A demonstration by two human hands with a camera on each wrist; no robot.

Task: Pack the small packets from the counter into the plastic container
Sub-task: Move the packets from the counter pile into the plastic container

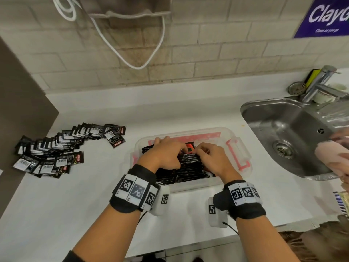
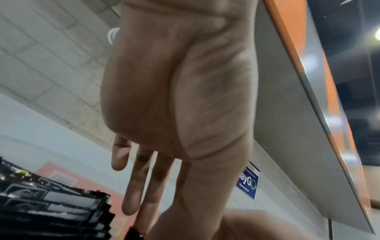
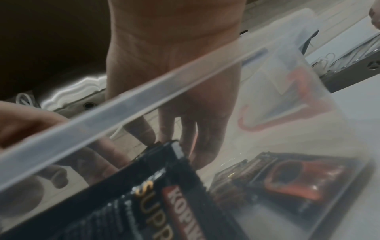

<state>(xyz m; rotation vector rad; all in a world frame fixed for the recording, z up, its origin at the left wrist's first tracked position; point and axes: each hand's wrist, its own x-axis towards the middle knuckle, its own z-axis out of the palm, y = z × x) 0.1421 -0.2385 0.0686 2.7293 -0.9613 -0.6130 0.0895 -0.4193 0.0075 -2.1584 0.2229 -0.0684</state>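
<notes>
A clear plastic container with pink clips sits mid-counter, holding rows of black packets stood on edge. Both hands are inside it. My left hand rests with fairly straight fingers on the packets. My right hand pinches the top edge of a black packet between thumb and fingers, seen through the container's rim. An orange-red packet shows between the hands. A fanned pile of loose black packets lies on the counter at the left.
A steel sink with a tap lies to the right, a pink shape at its edge. A grey panel bounds the counter on the left. A bag hangs on the tiled wall.
</notes>
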